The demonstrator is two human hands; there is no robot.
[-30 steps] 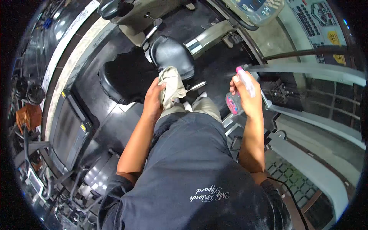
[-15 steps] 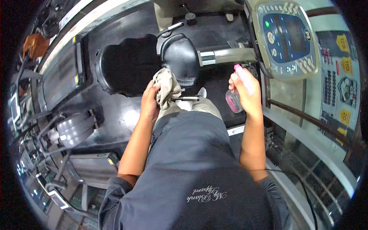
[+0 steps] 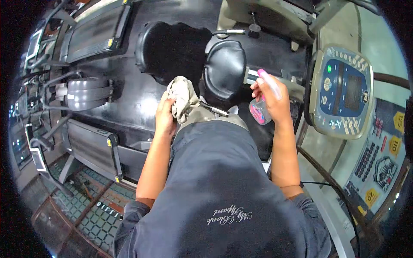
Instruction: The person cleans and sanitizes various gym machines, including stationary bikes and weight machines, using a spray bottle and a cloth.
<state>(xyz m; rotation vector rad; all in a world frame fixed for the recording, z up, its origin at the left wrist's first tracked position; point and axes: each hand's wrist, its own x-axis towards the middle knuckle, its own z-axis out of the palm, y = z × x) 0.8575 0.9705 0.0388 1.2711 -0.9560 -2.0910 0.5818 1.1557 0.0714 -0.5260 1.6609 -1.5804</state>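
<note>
On the left, my left hand [image 3: 165, 116] is closed around a crumpled beige cloth [image 3: 181, 96]. My right hand [image 3: 275, 101] grips a clear spray bottle [image 3: 260, 111] with a pink nozzle and pink label, its fingers wrapped near the neck. Between my hands, close to my lap, a black and silver handle [image 3: 217, 111] sticks out. Just beyond it is the black padded seat [image 3: 224, 71] of an exercise machine, with its larger black backrest [image 3: 172, 51] to the left. Neither the cloth nor the bottle touches the seat.
A machine console [image 3: 344, 92] with buttons stands at the right, before a poster [image 3: 376, 159]. Treadmills [image 3: 92, 144] and a grey-shrouded machine [image 3: 86, 93] are at the left. A black cable [image 3: 340, 193] hangs at lower right.
The view has turned and shifted: seat and backrest sit further right, the console further right and lower. Both hands still hold the cloth and bottle; the bottle now appears nearer the seat.
</note>
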